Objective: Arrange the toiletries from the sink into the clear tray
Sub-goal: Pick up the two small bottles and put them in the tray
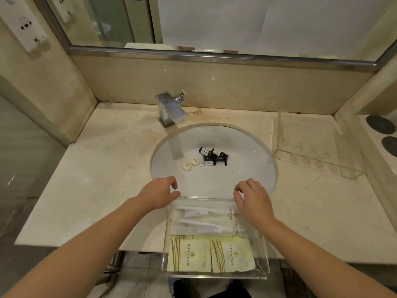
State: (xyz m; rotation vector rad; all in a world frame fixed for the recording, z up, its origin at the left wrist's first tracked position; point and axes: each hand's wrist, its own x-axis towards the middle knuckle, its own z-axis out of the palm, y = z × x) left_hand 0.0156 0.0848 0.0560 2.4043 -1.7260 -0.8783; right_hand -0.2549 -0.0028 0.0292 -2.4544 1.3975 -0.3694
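A clear tray [261, 250] lies across the counter's front edge, overhanging it. Inside are two wrapped toothbrush kits [206, 220] and two yellow sachets [211, 253]. In the white sink [253, 168] lie two small dark bottles [212, 153], a small white tube with a dark cap [207, 163] and two cream heart-shaped soaps [190, 163]. My left hand [159, 193] hovers at the tray's far left corner, fingers loosely curled, holding nothing. At the far right corner, my right hand [253, 200] has its loosely curled fingers over the toothbrush wrappers.
A chrome faucet [170, 110] stands behind the sink. A second clear tray [311, 151] sits on the marble counter [96, 186] at the right. A mirror [214, 24] runs along the back wall. Two dark round discs [384, 134] lie at the far right.
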